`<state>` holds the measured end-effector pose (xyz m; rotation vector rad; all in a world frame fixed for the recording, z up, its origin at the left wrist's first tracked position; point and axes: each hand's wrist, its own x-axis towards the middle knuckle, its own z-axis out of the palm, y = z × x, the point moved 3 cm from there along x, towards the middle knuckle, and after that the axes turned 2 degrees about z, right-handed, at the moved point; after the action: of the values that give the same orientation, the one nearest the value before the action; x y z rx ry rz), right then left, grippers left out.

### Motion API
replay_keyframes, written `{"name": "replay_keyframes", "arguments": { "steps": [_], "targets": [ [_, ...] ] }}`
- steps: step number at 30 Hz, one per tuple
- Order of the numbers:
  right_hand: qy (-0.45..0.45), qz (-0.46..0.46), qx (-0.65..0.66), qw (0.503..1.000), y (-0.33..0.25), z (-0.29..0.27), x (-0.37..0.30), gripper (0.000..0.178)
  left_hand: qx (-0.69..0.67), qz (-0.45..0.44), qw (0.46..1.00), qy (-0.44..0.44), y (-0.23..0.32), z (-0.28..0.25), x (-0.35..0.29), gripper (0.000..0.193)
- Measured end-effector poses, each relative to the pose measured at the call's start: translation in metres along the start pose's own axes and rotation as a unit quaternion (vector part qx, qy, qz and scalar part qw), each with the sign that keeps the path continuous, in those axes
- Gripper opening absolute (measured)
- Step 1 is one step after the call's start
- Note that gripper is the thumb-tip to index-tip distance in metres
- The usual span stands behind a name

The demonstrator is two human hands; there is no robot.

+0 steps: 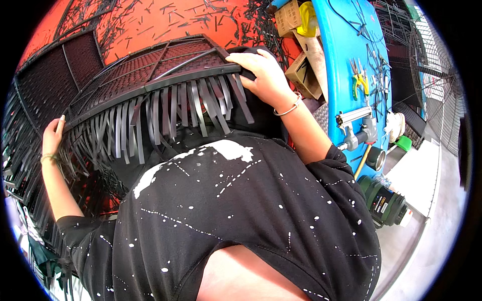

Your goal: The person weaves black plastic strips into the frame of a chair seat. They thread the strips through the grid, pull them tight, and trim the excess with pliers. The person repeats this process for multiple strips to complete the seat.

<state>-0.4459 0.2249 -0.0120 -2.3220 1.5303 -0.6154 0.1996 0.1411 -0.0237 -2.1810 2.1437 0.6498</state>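
A woven black panel (145, 69) stands before the person's black shirt (236, 200), its weave seemingly filled in, while loose strips (165, 108) along the near edge look unfinished. Its long axis runs left to right, right end farther away, fringe hanging bodyward. The left hand (52, 136) clasps its left end, the right hand (265, 75) its right corner

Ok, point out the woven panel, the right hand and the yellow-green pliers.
Woven panel (131, 71): head view, on the dark weave above the hanging strips.
Right hand (265, 75): head view, back of the hand.
Yellow-green pliers (360, 79): head view, near the joint, where the handles meet.
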Motion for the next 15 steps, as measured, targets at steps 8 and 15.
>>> {"name": "replay_keyframes", "arguments": {
  "steps": [8, 15],
  "targets": [
    [-0.022, 0.026, -0.020, 0.999, -0.002, -0.014, -0.015, 0.044, -0.037, 0.295, 0.953, 0.057, 0.311, -0.016, -0.008, 0.026],
    [0.013, -0.039, 0.007, 0.999, -0.001, -0.010, -0.009, 0.043, -0.089, 0.418, 0.904, 0.004, 0.441, 0.086, -0.036, 0.025]
  ]
}}
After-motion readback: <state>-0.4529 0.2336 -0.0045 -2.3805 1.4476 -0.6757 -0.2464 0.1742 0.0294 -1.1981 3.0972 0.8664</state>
